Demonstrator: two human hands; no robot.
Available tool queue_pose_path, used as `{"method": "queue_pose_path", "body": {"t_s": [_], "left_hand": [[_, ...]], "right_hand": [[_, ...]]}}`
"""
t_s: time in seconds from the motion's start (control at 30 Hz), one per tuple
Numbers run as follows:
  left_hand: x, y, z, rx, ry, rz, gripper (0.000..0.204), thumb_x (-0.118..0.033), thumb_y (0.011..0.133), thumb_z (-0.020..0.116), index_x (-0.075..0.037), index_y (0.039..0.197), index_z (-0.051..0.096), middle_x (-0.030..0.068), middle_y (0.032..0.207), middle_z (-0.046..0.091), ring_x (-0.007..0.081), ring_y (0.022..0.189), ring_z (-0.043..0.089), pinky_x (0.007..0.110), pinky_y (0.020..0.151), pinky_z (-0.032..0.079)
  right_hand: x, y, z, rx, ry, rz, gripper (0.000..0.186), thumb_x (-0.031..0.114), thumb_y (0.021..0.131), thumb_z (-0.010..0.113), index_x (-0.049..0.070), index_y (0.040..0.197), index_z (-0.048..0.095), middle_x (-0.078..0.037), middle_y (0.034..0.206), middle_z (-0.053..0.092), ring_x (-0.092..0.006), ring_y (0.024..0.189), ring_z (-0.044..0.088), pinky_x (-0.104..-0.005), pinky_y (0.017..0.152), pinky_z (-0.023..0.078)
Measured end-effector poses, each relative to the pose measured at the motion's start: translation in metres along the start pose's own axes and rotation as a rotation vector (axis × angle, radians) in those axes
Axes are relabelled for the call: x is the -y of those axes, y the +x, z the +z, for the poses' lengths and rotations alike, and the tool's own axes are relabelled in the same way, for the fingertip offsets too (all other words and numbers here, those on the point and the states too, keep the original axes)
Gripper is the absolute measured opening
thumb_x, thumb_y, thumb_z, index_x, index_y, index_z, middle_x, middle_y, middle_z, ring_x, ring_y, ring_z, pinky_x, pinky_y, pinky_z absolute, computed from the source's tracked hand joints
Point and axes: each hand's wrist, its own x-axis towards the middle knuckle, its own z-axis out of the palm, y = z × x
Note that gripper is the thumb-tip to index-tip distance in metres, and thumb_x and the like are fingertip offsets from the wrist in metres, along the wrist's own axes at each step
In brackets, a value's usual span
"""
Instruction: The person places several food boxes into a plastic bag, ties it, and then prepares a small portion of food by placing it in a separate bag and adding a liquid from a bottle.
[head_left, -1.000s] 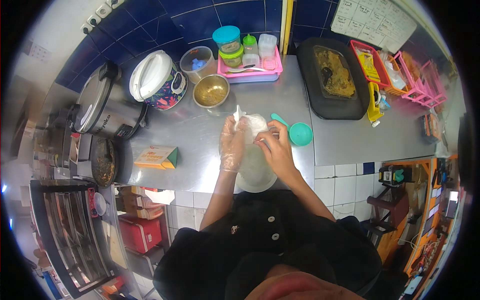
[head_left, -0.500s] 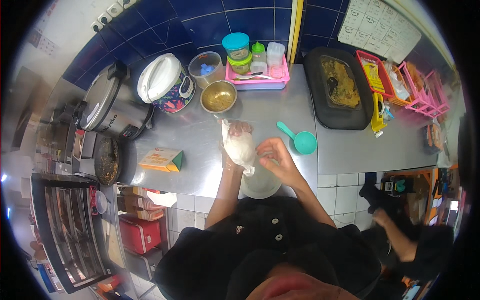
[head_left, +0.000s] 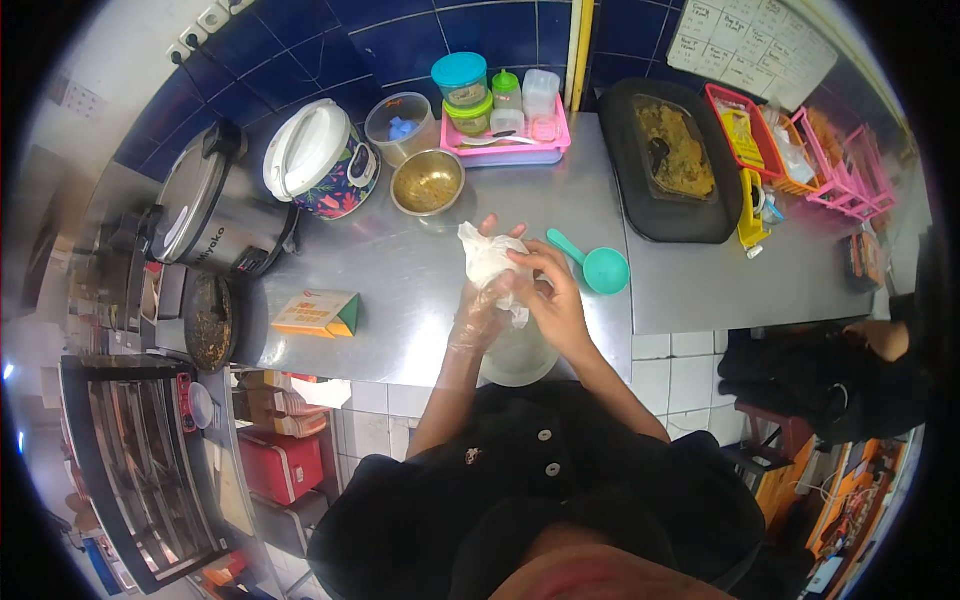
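A crumpled white tissue [head_left: 487, 258] lies over the palm and fingers of my left hand [head_left: 482, 300], which wears a clear plastic glove and holds it. Some fingertips of that hand stick out beyond the tissue's far edge. My bare right hand [head_left: 550, 290] pinches the tissue from the right, its fingers on top. Below both hands, by the counter's near edge, stands a pale translucent bowl [head_left: 520, 360], partly covered by my right wrist. Just right of my hands lies a turquoise scoop [head_left: 606, 271].
On the steel counter [head_left: 400, 345] stand a metal bowl [head_left: 428, 182], a flowered rice container [head_left: 325, 165], a large cooker [head_left: 215, 215] and a folded card sign [head_left: 317, 313]. A pink tray [head_left: 553, 145] holds tubs. Right are a black tray [head_left: 640, 215], baskets and another person [head_left: 820, 385].
My right hand has moved in from beside the tissue and now grips it. The tissue has shifted and bunched up. The person at right has moved further back.
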Motion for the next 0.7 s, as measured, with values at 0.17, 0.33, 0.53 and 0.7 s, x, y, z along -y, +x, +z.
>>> {"method": "queue_pose_path", "body": {"t_s": [0.17, 0.33, 0.53, 0.7], "left_hand": [[0.008, -0.004, 0.002, -0.064, 0.01, -0.031, 0.089, -0.035, 0.093, 0.072, -0.019, 0.159, 0.016, 0.0171, 0.153, 0.041, 0.0297, 0.135, 0.049, 0.044, 0.11, 0.046], [0.009, -0.007, 0.0, -0.168, -0.333, -0.058, 0.083, -0.033, 0.096, 0.069, -0.02, 0.159, 0.016, 0.0154, 0.153, 0.041, 0.0281, 0.135, 0.049, 0.044, 0.109, 0.048], [0.011, -0.003, -0.001, -0.184, -0.109, -0.018, 0.091, -0.011, 0.087, 0.075, -0.02, 0.158, 0.018, 0.012, 0.148, 0.041, 0.0278, 0.13, 0.052, 0.043, 0.107, 0.05], [0.016, -0.004, -0.006, -0.206, -0.07, -0.068, 0.104, 0.006, 0.075, 0.075, -0.02, 0.157, 0.018, 0.0109, 0.146, 0.04, 0.0284, 0.129, 0.053, 0.04, 0.104, 0.051]], "right_hand": [[0.002, 0.005, -0.01, -0.021, -0.152, -0.072, 0.029, 0.011, 0.094, 0.072, 0.007, 0.122, 0.067, -0.012, 0.13, 0.06, -0.0227, 0.123, 0.059, -0.0329, 0.096, 0.051], [0.006, 0.006, -0.006, -0.01, 0.048, 0.016, 0.02, 0.009, 0.093, 0.072, 0.002, 0.11, 0.064, -0.016, 0.135, 0.061, -0.0227, 0.121, 0.061, -0.0334, 0.093, 0.053], [-0.011, 0.009, 0.0, -0.08, 0.096, 0.024, 0.014, 0.006, 0.095, 0.068, 0.001, 0.106, 0.06, -0.016, 0.127, 0.063, -0.0247, 0.117, 0.063, -0.0364, 0.091, 0.054], [-0.005, 0.012, -0.006, -0.09, -0.148, -0.016, 0.01, 0.006, 0.098, 0.063, -0.001, 0.104, 0.057, -0.012, 0.117, 0.063, -0.0211, 0.108, 0.063, -0.0358, 0.091, 0.054]]}}
